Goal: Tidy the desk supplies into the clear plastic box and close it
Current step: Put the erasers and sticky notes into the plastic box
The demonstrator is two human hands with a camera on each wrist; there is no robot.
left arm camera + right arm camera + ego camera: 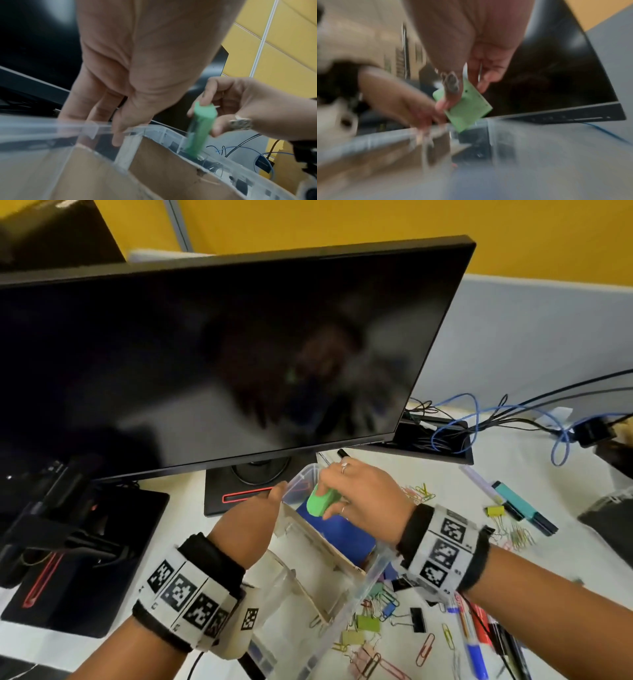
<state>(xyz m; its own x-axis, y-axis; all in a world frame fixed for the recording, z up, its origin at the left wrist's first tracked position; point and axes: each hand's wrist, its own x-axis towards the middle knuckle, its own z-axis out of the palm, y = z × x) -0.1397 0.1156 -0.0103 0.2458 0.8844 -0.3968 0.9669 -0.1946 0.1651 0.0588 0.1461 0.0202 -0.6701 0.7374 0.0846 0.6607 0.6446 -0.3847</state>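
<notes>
A white worktop [534,470] below a yellow wall carries a dark monitor [205,364], then the clear box [368,575] with cardboard dividers, then scattered clips [368,623] and pens [474,645]. The step in hand looks like loading: the right hand [363,494], arched over the far end of the box, has its grip pinched on a green stapler [320,501] whose lower end dips inside the rim. The left hand [248,520], fingers straight, steadies the far rim; next, release, then gather the clips.

1. The right hand [471,56] pinches a flat green item [469,106], tilted, over the clear plastic box [488,129] corner.
2. The left hand [399,98] touches the box's rim.
3. A dark monitor [556,81] stands behind.
</notes>
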